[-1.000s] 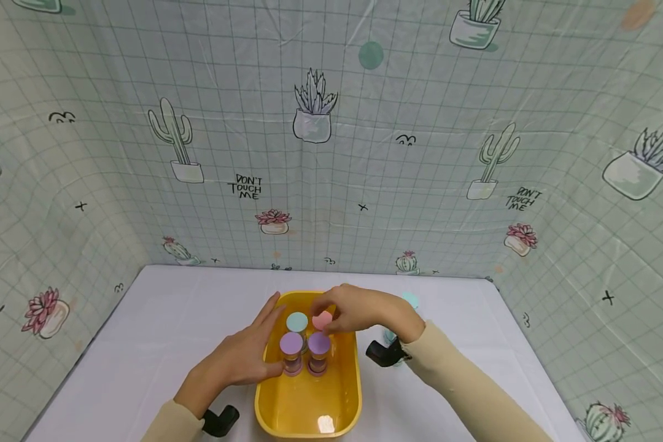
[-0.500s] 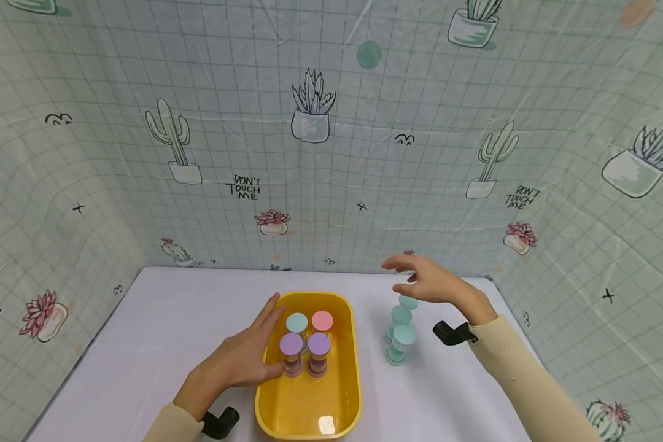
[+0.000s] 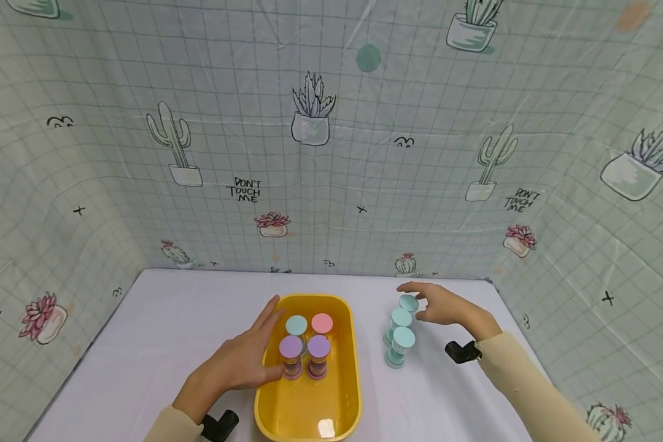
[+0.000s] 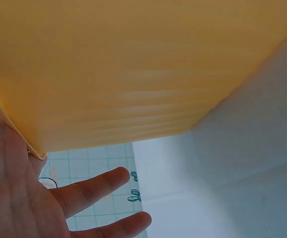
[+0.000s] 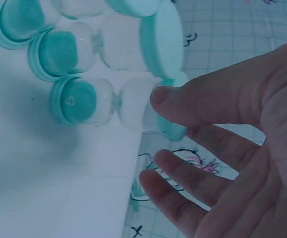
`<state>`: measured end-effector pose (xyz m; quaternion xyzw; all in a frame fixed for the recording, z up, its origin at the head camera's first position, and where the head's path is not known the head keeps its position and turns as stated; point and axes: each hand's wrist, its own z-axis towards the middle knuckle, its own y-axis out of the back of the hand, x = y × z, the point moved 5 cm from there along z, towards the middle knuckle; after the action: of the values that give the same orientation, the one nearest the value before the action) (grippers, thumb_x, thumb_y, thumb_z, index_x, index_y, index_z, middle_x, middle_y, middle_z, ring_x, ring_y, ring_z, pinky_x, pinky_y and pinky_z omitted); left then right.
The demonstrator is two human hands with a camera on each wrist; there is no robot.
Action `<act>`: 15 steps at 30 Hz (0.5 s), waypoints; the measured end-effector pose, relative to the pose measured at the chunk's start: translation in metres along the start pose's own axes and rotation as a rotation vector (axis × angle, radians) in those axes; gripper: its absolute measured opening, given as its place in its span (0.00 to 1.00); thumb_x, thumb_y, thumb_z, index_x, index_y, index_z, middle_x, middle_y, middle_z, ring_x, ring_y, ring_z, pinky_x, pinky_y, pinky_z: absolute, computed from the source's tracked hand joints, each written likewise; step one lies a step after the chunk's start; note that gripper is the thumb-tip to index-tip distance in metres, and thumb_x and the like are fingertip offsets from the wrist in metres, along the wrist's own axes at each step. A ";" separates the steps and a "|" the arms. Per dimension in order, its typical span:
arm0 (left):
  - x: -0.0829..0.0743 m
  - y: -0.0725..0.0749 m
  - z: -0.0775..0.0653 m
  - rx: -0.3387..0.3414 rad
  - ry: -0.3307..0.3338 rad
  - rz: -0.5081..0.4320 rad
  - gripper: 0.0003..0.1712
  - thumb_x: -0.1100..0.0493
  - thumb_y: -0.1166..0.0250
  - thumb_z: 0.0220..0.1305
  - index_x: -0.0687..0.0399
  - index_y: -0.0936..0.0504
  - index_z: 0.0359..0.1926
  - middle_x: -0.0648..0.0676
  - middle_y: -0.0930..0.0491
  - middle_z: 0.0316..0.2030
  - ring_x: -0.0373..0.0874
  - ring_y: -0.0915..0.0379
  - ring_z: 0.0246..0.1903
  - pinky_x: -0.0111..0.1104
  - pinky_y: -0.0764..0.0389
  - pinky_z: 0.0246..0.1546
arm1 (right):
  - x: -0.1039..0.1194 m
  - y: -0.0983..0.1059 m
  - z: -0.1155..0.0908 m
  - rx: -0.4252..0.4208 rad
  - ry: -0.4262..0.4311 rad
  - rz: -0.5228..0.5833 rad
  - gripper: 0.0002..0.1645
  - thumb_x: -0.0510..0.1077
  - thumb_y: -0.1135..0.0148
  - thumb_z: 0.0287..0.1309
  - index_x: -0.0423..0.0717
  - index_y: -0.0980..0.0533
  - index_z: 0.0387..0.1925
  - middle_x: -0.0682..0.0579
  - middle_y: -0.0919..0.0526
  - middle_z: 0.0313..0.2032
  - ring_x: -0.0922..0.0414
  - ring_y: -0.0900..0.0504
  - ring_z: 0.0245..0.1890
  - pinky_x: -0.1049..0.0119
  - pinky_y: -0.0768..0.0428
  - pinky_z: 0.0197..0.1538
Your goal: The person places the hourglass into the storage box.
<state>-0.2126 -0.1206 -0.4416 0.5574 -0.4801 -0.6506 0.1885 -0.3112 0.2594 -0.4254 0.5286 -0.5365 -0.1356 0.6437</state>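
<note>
In the head view, my left hand [image 3: 245,356] rests spread along the left rim of a yellow plastic tub [image 3: 309,408], its thumb reaching over the edge. The left wrist view has two straight fingers [image 4: 96,191] beside the tub wall [image 4: 133,74]. My right hand [image 3: 447,306] is around the cap of the farthest teal sand timer [image 3: 409,302], fingers loosely extended. In the right wrist view, the thumb [image 5: 183,101] overlaps this upright timer's [image 5: 76,101] cap and the index fingertip is hidden behind it. Two more teal sand timers [image 3: 401,317] [image 3: 403,337] stand nearer.
Inside the tub stand two purple sand timers [image 3: 291,347] [image 3: 318,347], a light-blue one [image 3: 296,325] and a pink-capped one [image 3: 321,323]. A white cloth covers the table [image 3: 199,307]. Cactus-patterned curtain [image 3: 309,184] encloses its back and sides.
My right hand let go of the pink-capped timer in the tub, moved right over the teal timers, then came down around the farthest one. The left hand stays at the tub rim.
</note>
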 end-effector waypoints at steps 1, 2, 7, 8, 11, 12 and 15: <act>0.000 0.000 -0.001 0.002 0.001 -0.001 0.61 0.44 0.33 0.52 0.47 0.52 0.83 0.43 0.68 0.84 0.60 0.21 0.60 0.59 0.15 0.44 | -0.001 -0.002 0.001 0.006 0.001 0.001 0.38 0.28 0.36 0.54 0.38 0.29 0.69 0.36 0.27 0.69 0.31 0.23 0.63 0.39 0.20 0.60; 0.001 0.000 -0.001 0.003 0.002 -0.001 0.61 0.45 0.33 0.52 0.47 0.52 0.83 0.43 0.68 0.84 0.60 0.21 0.60 0.59 0.15 0.44 | -0.002 -0.004 0.001 0.011 0.002 0.002 0.38 0.28 0.36 0.54 0.38 0.29 0.69 0.35 0.26 0.68 0.32 0.22 0.62 0.39 0.20 0.60; 0.001 0.001 -0.001 0.003 0.002 0.002 0.61 0.45 0.32 0.52 0.47 0.53 0.83 0.43 0.69 0.84 0.61 0.21 0.59 0.62 0.16 0.45 | -0.006 -0.009 0.004 0.024 -0.024 0.010 0.35 0.28 0.37 0.54 0.42 0.26 0.66 0.35 0.25 0.66 0.36 0.17 0.56 0.46 0.16 0.56; 0.001 0.001 -0.001 0.003 0.001 0.004 0.61 0.45 0.33 0.52 0.47 0.53 0.83 0.43 0.69 0.84 0.61 0.21 0.59 0.62 0.16 0.46 | -0.007 -0.009 0.005 0.025 -0.033 0.011 0.34 0.28 0.37 0.54 0.42 0.25 0.65 0.35 0.25 0.66 0.37 0.17 0.56 0.48 0.15 0.55; 0.001 0.001 0.000 0.005 -0.001 0.007 0.61 0.44 0.33 0.53 0.47 0.52 0.83 0.43 0.69 0.84 0.61 0.21 0.59 0.62 0.16 0.46 | -0.009 -0.010 0.007 0.025 -0.048 0.002 0.33 0.28 0.37 0.56 0.43 0.24 0.64 0.35 0.24 0.65 0.40 0.16 0.53 0.52 0.14 0.52; 0.000 0.001 0.001 0.005 -0.002 0.008 0.60 0.44 0.33 0.53 0.47 0.52 0.83 0.43 0.68 0.84 0.60 0.21 0.60 0.61 0.16 0.46 | -0.009 -0.010 0.008 0.022 -0.053 0.000 0.32 0.27 0.37 0.56 0.43 0.24 0.64 0.35 0.23 0.64 0.42 0.15 0.51 0.54 0.14 0.51; 0.000 0.001 0.000 0.006 0.000 0.002 0.60 0.44 0.33 0.52 0.47 0.52 0.83 0.43 0.68 0.84 0.60 0.22 0.60 0.62 0.16 0.47 | -0.010 -0.012 0.011 0.011 -0.038 -0.025 0.29 0.27 0.36 0.56 0.43 0.22 0.61 0.37 0.20 0.60 0.48 0.17 0.48 0.56 0.16 0.50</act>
<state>-0.2131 -0.1212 -0.4412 0.5575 -0.4827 -0.6489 0.1873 -0.3199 0.2562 -0.4421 0.5362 -0.5428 -0.1508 0.6286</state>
